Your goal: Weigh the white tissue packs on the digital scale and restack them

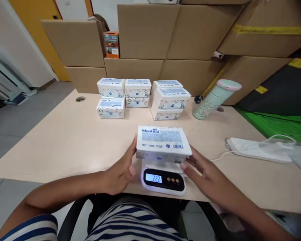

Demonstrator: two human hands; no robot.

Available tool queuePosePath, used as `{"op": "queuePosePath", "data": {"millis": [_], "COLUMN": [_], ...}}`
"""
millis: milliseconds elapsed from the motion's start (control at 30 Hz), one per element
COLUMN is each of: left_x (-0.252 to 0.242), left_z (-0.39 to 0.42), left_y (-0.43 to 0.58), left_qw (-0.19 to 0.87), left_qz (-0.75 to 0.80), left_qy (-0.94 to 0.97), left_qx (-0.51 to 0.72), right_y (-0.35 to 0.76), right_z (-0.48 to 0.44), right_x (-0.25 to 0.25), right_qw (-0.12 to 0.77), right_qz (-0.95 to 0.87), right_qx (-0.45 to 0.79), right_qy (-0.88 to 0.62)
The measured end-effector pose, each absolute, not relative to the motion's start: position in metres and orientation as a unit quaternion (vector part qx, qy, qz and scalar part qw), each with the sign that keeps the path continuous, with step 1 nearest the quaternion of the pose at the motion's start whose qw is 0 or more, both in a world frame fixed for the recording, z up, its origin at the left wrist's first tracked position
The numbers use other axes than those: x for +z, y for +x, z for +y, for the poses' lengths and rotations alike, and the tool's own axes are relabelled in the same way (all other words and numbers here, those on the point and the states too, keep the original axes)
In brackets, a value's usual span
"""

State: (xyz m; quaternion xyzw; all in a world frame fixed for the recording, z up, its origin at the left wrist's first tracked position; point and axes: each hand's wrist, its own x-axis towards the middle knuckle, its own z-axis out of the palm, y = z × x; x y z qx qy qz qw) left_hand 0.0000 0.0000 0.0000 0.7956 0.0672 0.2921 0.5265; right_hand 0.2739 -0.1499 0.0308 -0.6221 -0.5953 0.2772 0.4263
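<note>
Printed white pack (163, 142) above small scale (164, 191), near side of worktop (65, 134). Left hand (120, 174) holds pack's left side, right hand (203, 169) grips right lower corner; two-sided hold probably steadies it, leaving lit display (154, 178) uncovered. Cannot tell if pack rests on scale. Matching packs (170, 102) stacked far side, perhaps saving room. Packs look closed, contents hidden; cardboard boxes (147, 31) behind, lidded bottle (210, 102) right, insides unseen.
</note>
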Motion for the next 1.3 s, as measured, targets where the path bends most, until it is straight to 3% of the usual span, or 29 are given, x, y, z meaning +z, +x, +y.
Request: {"op": "queuePosePath", "data": {"millis": [100,200,400,500,600,867,1300], "left_x": [-0.040,-0.062,-0.068,-0.072,-0.077,-0.077,-0.071], "left_z": [-0.007,0.013,0.106,0.132,0.135,0.130,0.114], "left_y": [0.014,0.017,0.026,0.031,0.033,0.035,0.038], "left_qw": [0.561,0.553,0.430,0.426,0.439,0.483,0.481], "left_qz": [0.033,0.128,0.365,0.419,0.408,0.393,0.384], "left_qy": [0.787,0.769,0.659,0.621,0.630,0.613,0.625], "left_qx": [0.255,0.296,0.498,0.506,0.494,0.486,0.481], "right_y": [0.289,0.314,0.388,0.417,0.440,0.490,0.475], "right_z": [-0.181,-0.179,-0.124,-0.091,-0.081,-0.098,-0.095], "right_x": [-0.014,-0.042,-0.037,-0.041,-0.062,-0.090,-0.087], "right_qw": [0.395,0.396,0.471,0.471,0.448,0.472,0.516], "right_qz": [-0.597,-0.587,-0.555,-0.594,-0.624,-0.522,-0.453], "right_qx": [0.251,0.160,-0.040,-0.219,-0.314,-0.358,-0.281], "right_qy": [-0.652,-0.688,-0.684,-0.615,-0.558,-0.613,-0.670]}}
